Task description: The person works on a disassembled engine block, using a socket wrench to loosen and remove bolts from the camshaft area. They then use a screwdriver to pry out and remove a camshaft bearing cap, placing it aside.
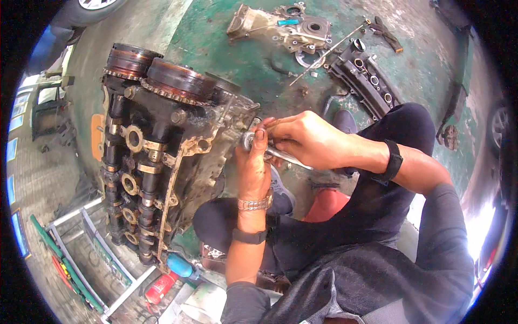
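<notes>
Beside the right side of a greasy engine cylinder head (186, 148), my two hands meet around a shiny ratchet wrench (294, 159). My left hand (252, 173) is closed on it, the thumb pressed up along its round head. My right hand (313, 140) is closed too, its fingertips at the wrench's head and its palm above the handle, which slants down to the right. Whether a socket sits on the wrench is hidden by my fingers. Two camshafts (147, 202) lie along the cylinder head, with large toothed cam gears (181, 81) at its far end.
On the green floor ahead lie a metal engine cover (248, 24) with a blue-handled screwdriver (288, 22), a long thin rod (329, 52) and a black valve cover (364, 81). A blue air tool (181, 265), a red bottle (161, 288) and a metal frame (129, 291) are at lower left.
</notes>
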Demonstrator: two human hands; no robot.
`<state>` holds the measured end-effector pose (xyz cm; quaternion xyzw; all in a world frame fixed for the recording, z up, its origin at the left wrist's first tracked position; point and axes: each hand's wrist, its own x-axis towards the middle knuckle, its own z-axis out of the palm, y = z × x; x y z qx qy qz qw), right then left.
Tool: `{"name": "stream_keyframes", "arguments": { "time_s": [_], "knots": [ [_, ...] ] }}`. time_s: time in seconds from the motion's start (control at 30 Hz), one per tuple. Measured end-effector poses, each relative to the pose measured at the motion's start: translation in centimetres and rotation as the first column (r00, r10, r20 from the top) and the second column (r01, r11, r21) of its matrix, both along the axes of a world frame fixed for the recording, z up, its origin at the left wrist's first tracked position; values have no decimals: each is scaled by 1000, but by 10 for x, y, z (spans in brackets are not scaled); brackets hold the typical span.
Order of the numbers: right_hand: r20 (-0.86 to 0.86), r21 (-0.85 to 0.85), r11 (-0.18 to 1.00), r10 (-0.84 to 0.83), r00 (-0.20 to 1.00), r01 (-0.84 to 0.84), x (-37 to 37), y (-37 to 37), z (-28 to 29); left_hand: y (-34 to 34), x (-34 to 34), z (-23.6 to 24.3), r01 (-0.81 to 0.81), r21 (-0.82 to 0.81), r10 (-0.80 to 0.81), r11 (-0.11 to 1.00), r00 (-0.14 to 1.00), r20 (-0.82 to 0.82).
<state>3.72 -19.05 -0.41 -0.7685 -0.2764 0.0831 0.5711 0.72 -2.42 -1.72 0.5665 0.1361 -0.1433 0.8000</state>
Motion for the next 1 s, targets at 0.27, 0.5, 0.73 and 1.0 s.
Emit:
{"name": "stream_keyframes", "arguments": {
  "time_s": [0.27,0.5,0.73,1.0],
  "knots": [
    [-227,-236,969,14,974,-69,-11,-6,4,5,5,-3,-338,-75,334,938,940,-66],
    [-325,-282,957,-27,945,-70,-32,6,-7,0,5,-4,-249,85,256,965,963,-86],
    [-654,-3,981,-149,742,194,-13,-2,-9,15,9,-14,-92,-179,54,980,977,-206],
    [-403,95,967,-182,897,238,-24,-24,5,23,8,-10,-106,-414,67,904,992,-108]
  ]
}}
